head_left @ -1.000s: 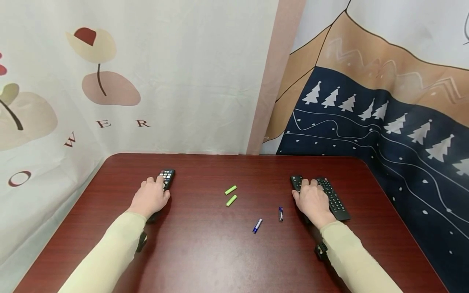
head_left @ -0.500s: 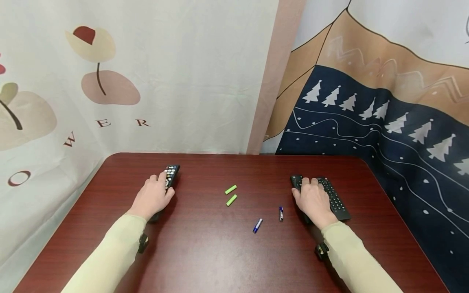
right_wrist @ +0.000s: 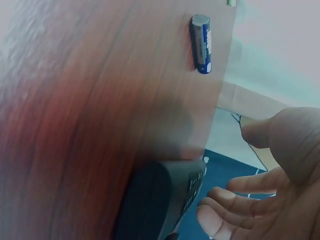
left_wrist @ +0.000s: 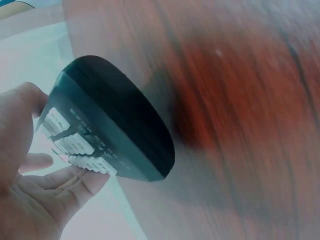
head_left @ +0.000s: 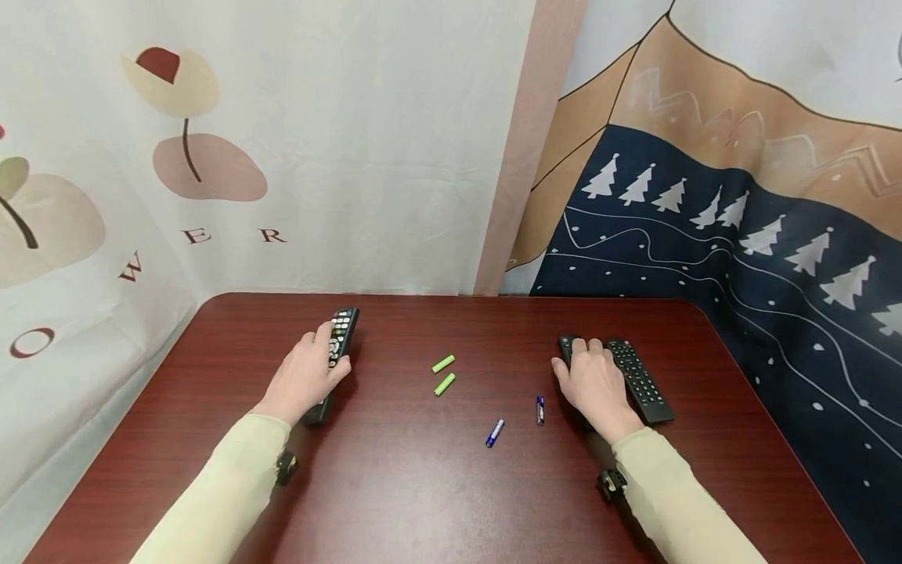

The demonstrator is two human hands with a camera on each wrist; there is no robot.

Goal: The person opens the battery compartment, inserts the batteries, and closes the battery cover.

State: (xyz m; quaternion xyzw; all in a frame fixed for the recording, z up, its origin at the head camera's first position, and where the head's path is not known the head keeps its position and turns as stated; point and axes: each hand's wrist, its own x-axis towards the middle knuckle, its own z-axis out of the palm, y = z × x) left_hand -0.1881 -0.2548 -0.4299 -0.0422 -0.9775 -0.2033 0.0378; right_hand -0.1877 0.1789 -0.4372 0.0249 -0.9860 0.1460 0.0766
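Green batteries (head_left: 445,384) and blue batteries (head_left: 495,433), two of each, lie near the middle of the glossy, wood-grained table (head_left: 395,501). Your left hand (head_left: 299,380) grips the black left remote (head_left: 343,330), pale-buttoned. Your right hand (head_left: 594,385), fingers apart, is over the middle remote (head_left: 567,345), the right remote (head_left: 643,384) just beside. Behind, white cloth (head_left: 380,141) reads "O W E R"; navy cloth (head_left: 655,231) bears white trees.

Batteries (head_left: 495,433) on the table (head_left: 423,501) — between the remotes (head_left: 344,333).
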